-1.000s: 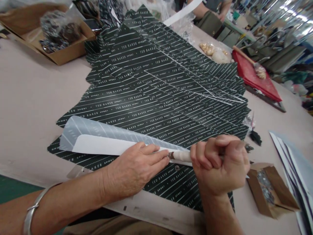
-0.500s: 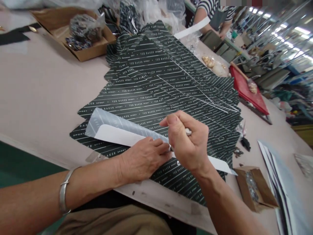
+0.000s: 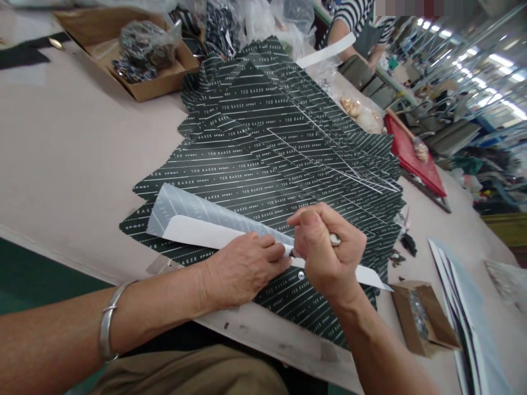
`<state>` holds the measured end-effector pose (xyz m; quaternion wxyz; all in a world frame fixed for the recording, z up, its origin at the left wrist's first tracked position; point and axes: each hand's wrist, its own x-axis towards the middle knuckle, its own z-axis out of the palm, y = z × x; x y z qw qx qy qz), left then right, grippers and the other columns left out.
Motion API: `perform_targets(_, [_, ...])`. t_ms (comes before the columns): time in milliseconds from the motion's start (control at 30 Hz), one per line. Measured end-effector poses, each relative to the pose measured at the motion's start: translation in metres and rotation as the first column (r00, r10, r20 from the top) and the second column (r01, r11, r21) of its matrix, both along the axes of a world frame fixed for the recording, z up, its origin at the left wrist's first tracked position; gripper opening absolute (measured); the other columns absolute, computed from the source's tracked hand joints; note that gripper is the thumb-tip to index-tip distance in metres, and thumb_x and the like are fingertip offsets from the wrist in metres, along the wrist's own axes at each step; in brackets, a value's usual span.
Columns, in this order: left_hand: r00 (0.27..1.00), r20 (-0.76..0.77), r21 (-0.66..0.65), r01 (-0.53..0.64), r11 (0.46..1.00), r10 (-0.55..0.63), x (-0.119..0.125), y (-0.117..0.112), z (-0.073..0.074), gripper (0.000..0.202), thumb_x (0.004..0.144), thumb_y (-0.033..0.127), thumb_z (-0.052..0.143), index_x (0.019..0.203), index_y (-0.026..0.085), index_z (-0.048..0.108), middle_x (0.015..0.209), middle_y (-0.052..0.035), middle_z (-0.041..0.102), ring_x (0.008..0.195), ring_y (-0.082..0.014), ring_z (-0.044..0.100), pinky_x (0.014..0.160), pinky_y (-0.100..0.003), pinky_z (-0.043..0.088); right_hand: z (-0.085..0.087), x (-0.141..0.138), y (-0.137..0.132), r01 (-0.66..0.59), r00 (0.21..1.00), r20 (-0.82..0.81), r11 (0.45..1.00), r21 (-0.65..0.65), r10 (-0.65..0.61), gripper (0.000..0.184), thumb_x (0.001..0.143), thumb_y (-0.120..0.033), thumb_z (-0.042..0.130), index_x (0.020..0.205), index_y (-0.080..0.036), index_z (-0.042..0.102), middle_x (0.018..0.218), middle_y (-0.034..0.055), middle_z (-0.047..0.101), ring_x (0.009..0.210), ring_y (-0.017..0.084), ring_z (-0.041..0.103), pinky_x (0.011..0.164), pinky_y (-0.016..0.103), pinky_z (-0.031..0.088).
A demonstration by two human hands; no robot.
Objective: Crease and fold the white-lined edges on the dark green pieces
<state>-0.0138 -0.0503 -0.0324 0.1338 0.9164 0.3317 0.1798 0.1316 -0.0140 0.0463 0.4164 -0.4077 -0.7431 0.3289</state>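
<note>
Dark printed fabric panels lie layered over the table. Near the front, a fold shows a pale grey-blue underside, with a long white stiff strip along it. My left hand is closed on the strip at the fold, fingertips pressed together. Just right of it, my right hand makes a fist around a hand tool; its pale rounded end shows and a dark tip points at the strip by my left fingertips. The tool's exact kind is hidden. A small round white mark or button sits below the tip.
A cardboard box with bagged small parts stands back left. At right are a smaller box, stacked pale sheets and a red board with a hammer-like handled tool. A person in striped sleeves works beyond.
My right hand has moved a little right and down, its tool still in the fist. My left hand keeps its hold on the strip. The view has shifted slightly.
</note>
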Motion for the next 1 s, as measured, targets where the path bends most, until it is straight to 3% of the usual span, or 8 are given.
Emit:
perform_targets(100, [0.998, -0.045, 0.077, 0.055, 0.995, -0.052, -0.004, 0.001, 0.003, 0.018, 0.094, 0.015, 0.052, 0.111, 0.016, 0.055, 0.101, -0.0039, 0.059, 0.088, -0.0232, 0.05, 0.07, -0.039, 0.04, 0.011, 0.007, 0.0, 0.051, 0.965, -0.251, 0.993, -0.109, -0.077, 0.025, 0.098, -0.028, 0.055, 0.08, -0.018, 0.067, 0.048, -0.007, 0.041, 0.037, 0.008, 0.036, 0.036, 0.022, 0.029])
perform_targets(233, [0.999, 0.022, 0.071, 0.025, 0.997, -0.027, -0.004, 0.0, 0.002, 0.009, 0.094, 0.011, 0.05, 0.099, 0.015, 0.056, 0.095, -0.0046, 0.058, 0.086, -0.0221, 0.049, 0.072, -0.038, 0.04, 0.02, 0.009, -0.006, 0.166, 0.852, -0.503, 0.986, -0.001, -0.143, 0.023, 0.097, -0.029, 0.056, 0.08, -0.019, 0.067, 0.047, -0.0093, 0.032, 0.034, 0.005, 0.026, 0.034, 0.02, 0.025])
perform_targets(400, [0.998, 0.065, 0.111, 0.013, 0.994, -0.021, -0.004, 0.002, 0.002, 0.009, 0.095, 0.01, 0.05, 0.094, 0.015, 0.057, 0.088, -0.0041, 0.058, 0.081, -0.021, 0.049, 0.07, -0.036, 0.041, 0.005, 0.013, -0.006, 0.112, 0.82, -0.539, 0.978, -0.178, -0.192, 0.024, 0.095, -0.03, 0.059, 0.075, -0.017, 0.065, 0.045, -0.0101, 0.032, 0.033, 0.006, 0.029, 0.033, 0.018, 0.025])
perform_targets(633, [0.999, 0.052, 0.098, -0.01, 0.995, 0.005, -0.005, 0.0, 0.005, 0.014, 0.097, 0.012, 0.047, 0.1, 0.015, 0.06, 0.099, -0.0057, 0.062, 0.091, -0.0221, 0.056, 0.078, -0.037, 0.046, 0.005, 0.012, -0.003, 0.158, 0.756, -0.618, 0.976, -0.147, -0.216, 0.024, 0.093, -0.034, 0.061, 0.074, -0.02, 0.059, 0.045, -0.0121, 0.028, 0.032, 0.005, 0.026, 0.033, 0.017, 0.025])
perform_targets(733, [0.996, 0.066, 0.145, -0.075, 0.987, 0.066, -0.006, 0.0, 0.006, 0.018, 0.098, 0.013, 0.044, 0.108, 0.015, 0.059, 0.107, -0.0075, 0.062, 0.102, -0.0242, 0.058, 0.087, -0.04, 0.049, 0.0, 0.021, 0.003, 0.113, 0.875, -0.426, 0.951, -0.286, -0.232, 0.029, 0.094, -0.041, 0.057, 0.073, -0.02, 0.058, 0.044, -0.0115, 0.031, 0.033, 0.006, 0.027, 0.033, 0.019, 0.024])
perform_targets(833, [0.996, 0.041, 0.208, -0.091, 0.974, 0.084, -0.01, 0.004, 0.008, 0.018, 0.099, 0.012, 0.045, 0.111, 0.013, 0.058, 0.107, -0.0083, 0.063, 0.101, -0.025, 0.059, 0.088, -0.042, 0.051, 0.011, 0.046, 0.001, 0.116, 0.986, 0.138, 0.974, -0.195, -0.09, 0.018, 0.089, -0.033, 0.062, 0.079, -0.018, 0.067, 0.054, -0.0049, 0.053, 0.047, 0.01, 0.05, 0.047, 0.022, 0.041])
perform_targets(900, [0.998, 0.027, 0.235, -0.064, 0.97, 0.06, -0.012, 0.008, 0.011, 0.018, 0.099, 0.012, 0.045, 0.109, 0.012, 0.059, 0.104, -0.0083, 0.064, 0.097, -0.0254, 0.06, 0.085, -0.043, 0.053, 0.02, 0.064, -0.006, 0.012, 0.818, 0.573, 0.994, -0.11, 0.054, 0.014, 0.083, -0.02, 0.064, 0.094, -0.019, 0.072, 0.079, 0.0014, 0.069, 0.071, 0.015, 0.064, 0.066, 0.026, 0.049])
perform_targets(1000, [0.998, 0.055, 0.284, -0.053, 0.957, 0.039, -0.006, 0.003, 0.019, 0.022, 0.1, 0.012, 0.042, 0.111, 0.01, 0.06, 0.111, -0.0127, 0.064, 0.104, -0.0289, 0.06, 0.088, -0.046, 0.054, 0.02, 0.081, -0.017, -0.124, 0.464, 0.876, 0.989, -0.08, 0.129, 0.042, 0.081, -0.012, 0.057, 0.122, -0.018, 0.065, 0.11, 0.0083, 0.071, 0.088, 0.021, 0.069, 0.073, 0.03, 0.05])
